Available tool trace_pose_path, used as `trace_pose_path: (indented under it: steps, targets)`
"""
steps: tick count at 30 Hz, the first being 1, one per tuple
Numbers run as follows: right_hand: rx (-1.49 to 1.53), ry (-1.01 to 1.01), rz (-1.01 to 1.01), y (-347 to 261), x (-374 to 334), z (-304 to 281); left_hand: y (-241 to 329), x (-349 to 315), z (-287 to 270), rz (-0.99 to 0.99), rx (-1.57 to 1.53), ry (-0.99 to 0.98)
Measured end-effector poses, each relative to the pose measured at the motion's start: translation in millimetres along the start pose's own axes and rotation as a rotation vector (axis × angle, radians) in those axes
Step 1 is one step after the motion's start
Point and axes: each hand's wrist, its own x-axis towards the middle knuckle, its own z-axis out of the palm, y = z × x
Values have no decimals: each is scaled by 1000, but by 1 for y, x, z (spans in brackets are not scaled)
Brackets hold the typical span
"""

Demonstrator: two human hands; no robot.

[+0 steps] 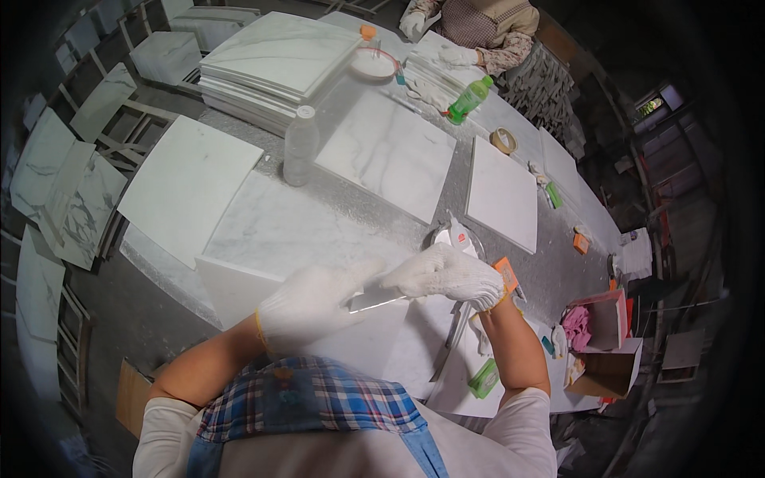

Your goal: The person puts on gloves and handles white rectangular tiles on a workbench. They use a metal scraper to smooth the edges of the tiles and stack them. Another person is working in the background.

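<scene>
White knitted gloves cover both hands. My right hand is closed round a flat metal scraper, whose shiny blade points toward my left hand. Motion blurs my left hand, beside the blade's other end; whether its fingers grip anything cannot be made out. Below it, a white tile lies tilted over a grey-veined marble slab. Just beyond my right hand is a round tin with a white, red-marked packet on it, partly hidden by the glove.
Stacked marble tiles stand at the far left, near a clear bottle. Single tiles lie mid-table. Rightward are a green bottle, a tape roll, an orange box and open cartons. Another gloved person works opposite.
</scene>
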Motion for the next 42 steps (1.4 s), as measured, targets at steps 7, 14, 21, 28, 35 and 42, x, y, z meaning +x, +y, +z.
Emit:
trace_pose_path:
  steps: [7, 14, 21, 28, 35, 42]
  targets:
    - [-8, -18, -8, -4, -5, -3, 0, -2, -1, -25, -14, -42]
    - [-39, -26, -2, -4, -9, -9, -7, -2, 4, -13, -73, -20]
    - [-43, 155, 66, -5, -19, -3, -6, 1, 4, -17, -55, -15]
    - [-484, 527, -186, -7, -46, 24, -9, 2, 5, 17, -19, 19]
    - [-1248, 657, -346, -17, -70, 66, -2, -2, 1, 40, -19, 41]
    - [-1385, 635, -344, -23, -69, 78, -2, -3, 1, 12, -166, 64]
